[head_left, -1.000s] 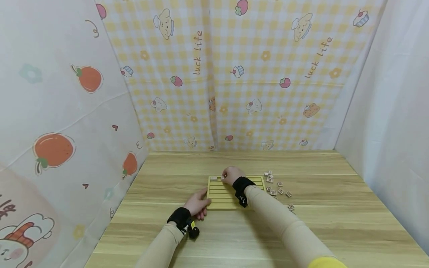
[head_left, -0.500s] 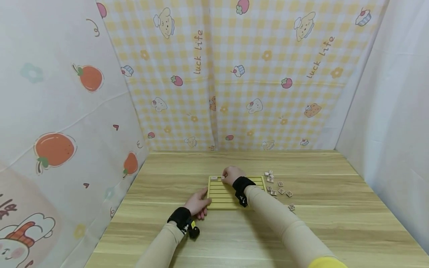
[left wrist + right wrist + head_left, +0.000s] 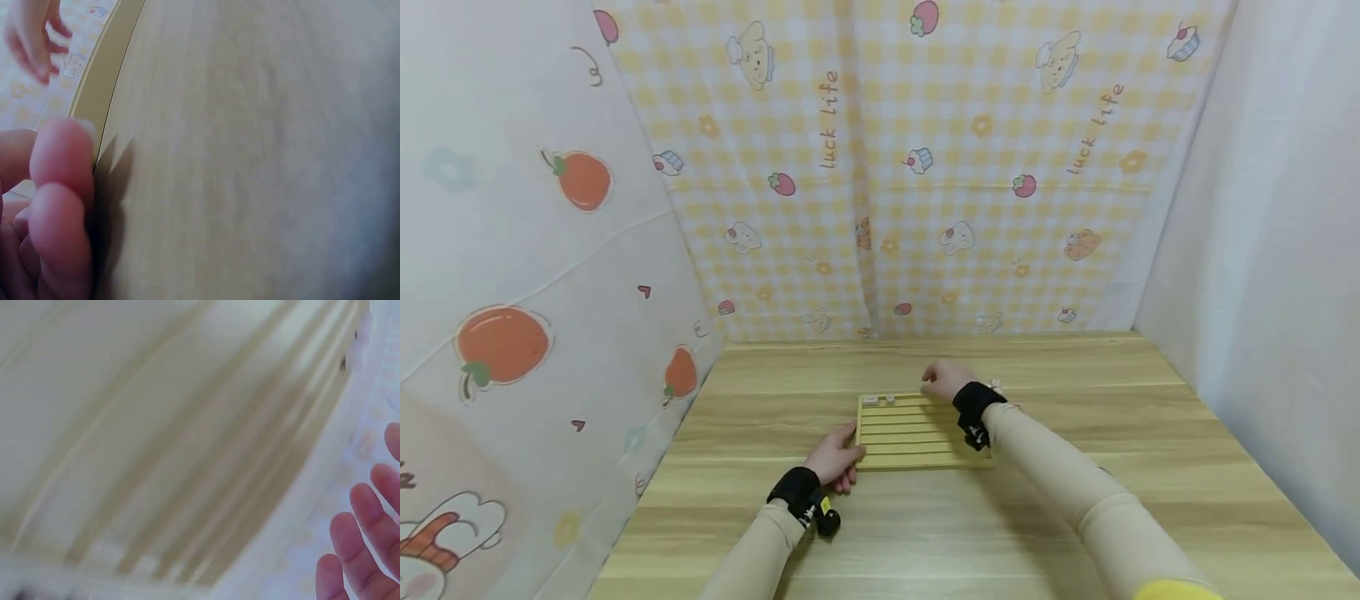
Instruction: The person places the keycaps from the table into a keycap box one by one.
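Observation:
A yellow ridged board (image 3: 910,444) with several long rows lies on the table. A wider pale tile (image 3: 870,401) and a smaller pale tile (image 3: 890,400) sit apart in its top row, near the left corner. My left hand (image 3: 832,458) grips the board's left edge, its thumb at the rim; in the left wrist view its curled fingers (image 3: 59,162) lie beside that rim. Over the board's far edge is my right hand (image 3: 949,380), holding nothing; its fingers (image 3: 353,544) are spread and relaxed in the right wrist view.
Right of the board, a few small white pieces (image 3: 995,385) show past the right wrist, whose forearm covers the area beside it. A patterned cloth (image 3: 925,275) stands behind the wooden table (image 3: 790,367), with more cloth on both sides.
My right hand has let go of the smaller tile in the top row and moved right along the board's far edge. The left hand stays on the left edge. The head view has shifted slightly.

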Demonstrator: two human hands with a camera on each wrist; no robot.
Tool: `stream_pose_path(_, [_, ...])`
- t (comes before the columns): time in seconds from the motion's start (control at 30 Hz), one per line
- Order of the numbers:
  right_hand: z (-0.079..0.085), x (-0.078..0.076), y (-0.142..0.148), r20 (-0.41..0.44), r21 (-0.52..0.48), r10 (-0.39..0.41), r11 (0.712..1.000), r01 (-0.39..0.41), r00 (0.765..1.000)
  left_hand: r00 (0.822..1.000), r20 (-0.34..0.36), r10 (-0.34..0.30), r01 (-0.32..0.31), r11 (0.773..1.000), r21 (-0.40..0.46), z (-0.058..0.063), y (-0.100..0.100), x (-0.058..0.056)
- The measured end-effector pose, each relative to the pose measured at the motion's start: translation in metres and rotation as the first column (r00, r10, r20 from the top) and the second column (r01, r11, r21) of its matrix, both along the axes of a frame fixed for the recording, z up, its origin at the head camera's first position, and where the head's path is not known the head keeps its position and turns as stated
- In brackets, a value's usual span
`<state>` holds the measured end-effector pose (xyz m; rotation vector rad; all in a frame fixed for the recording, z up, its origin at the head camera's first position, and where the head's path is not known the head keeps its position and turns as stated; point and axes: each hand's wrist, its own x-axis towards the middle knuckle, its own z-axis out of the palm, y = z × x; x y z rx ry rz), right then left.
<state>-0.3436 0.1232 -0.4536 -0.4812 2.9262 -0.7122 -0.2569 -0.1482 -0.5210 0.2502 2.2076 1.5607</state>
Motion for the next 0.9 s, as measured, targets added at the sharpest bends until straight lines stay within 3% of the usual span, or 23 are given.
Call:
stream_pose_path(0.17, [0.011, 0.009, 0.049, -0.026, 0.013, -0.051, 0.999, 0.051, 0.998, 1.000, -0.009, -0.016, 0.016, 1.000, -0.008, 0.001, 0.001, 0.000])
stream_pose_path(0.43, [0.002, 0.021, 0.118, -0.007, 0.086, -0.146, 0.986, 0.146, 0.989, 1.000, -0.011, -0.011, 0.010, 0.999, -0.047, 0.004, 0.003, 0.003])
stream_pose_path(0.7, [-0.010, 0.028, 0.141, 0.059, 0.122, -0.186, 0.976, 0.178, 0.981, 1.000, 0.001, 0.003, -0.003, 1.000, -0.027, 0.005, 0.001, 0.003])
stream_pose_path(0.9, [-0.020, 0.021, 0.131, -0.006, 0.074, -0.065, 0.995, 0.066, 0.998, 1.000, 0.010, 0.006, -0.006, 1.000, -0.023, 0.004, 0.002, 0.002])
